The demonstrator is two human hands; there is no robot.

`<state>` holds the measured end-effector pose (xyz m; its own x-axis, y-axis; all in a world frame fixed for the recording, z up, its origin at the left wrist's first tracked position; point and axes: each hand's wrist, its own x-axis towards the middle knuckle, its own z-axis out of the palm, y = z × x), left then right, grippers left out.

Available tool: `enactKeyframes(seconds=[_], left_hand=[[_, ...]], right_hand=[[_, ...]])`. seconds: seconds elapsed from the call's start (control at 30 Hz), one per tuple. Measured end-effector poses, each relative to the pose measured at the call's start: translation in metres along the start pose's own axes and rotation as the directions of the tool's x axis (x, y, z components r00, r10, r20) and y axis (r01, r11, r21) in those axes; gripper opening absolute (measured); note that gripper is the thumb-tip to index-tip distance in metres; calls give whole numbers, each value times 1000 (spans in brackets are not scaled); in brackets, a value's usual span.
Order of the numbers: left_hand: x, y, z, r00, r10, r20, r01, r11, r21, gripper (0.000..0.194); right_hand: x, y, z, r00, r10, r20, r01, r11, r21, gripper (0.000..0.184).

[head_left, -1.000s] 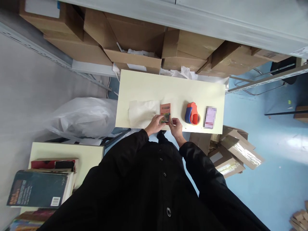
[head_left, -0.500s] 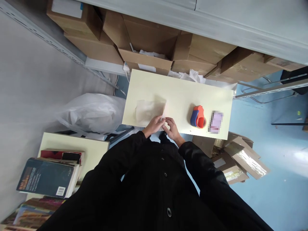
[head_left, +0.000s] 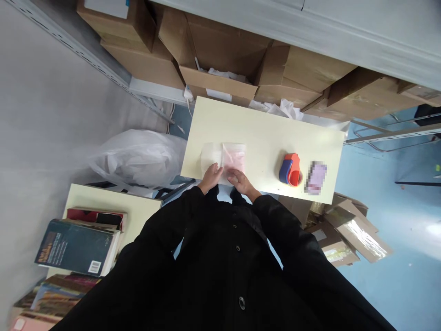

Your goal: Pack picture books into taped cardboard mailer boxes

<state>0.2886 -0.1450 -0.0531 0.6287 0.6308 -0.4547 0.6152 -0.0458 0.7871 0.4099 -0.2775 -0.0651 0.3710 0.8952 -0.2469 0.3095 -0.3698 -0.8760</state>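
Note:
A pale pink flat item (head_left: 234, 157) lies on the cream table, seemingly under or inside a thin translucent white sheet. To its left stretches more of the white sheet (head_left: 210, 154), flat on the tabletop. My right hand (head_left: 241, 181) rests with fingers extended on the near edge of the pink item. Just left of it, my left hand (head_left: 211, 178) touches the near part of the sheet, its thumb and fingers apart. Neither hand grips anything that I can see.
An orange and blue tape dispenser (head_left: 290, 170) and a blurred-out purple item (head_left: 316, 178) sit right on the table (head_left: 262, 133). Cardboard boxes (head_left: 220, 46) line the shelf behind. A translucent plastic bag (head_left: 138, 158) and books (head_left: 77, 248) are left; cartons (head_left: 354, 225) lie on the floor right.
The raised right part of the sheet now lies flat, and the pink item shows. My hands have moved apart from their pinch near the sheet's edge. The whole view has shifted slightly.

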Motion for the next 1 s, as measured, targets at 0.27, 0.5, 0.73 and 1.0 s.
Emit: enactKeyframes(seconds=[0.27,0.5,0.73,1.0], left_hand=[[-8,2,13,924,250,289,-344,874,344,45],[-6,-10,18,939,201,279,-291,897,333,53],[-3,-10,15,953,187,238,-248,933,259,52],[5,18,53,935,162,315,-189,980,59,55]], right_hand=[[0,2,-10,998,0,-59,1,1000,17,32],[-4,9,-20,880,433,-195,-334,857,394,56],[7,1,-34,819,569,-82,-443,716,540,36],[-18,-2,-56,800,515,-308,-365,825,432,25]])
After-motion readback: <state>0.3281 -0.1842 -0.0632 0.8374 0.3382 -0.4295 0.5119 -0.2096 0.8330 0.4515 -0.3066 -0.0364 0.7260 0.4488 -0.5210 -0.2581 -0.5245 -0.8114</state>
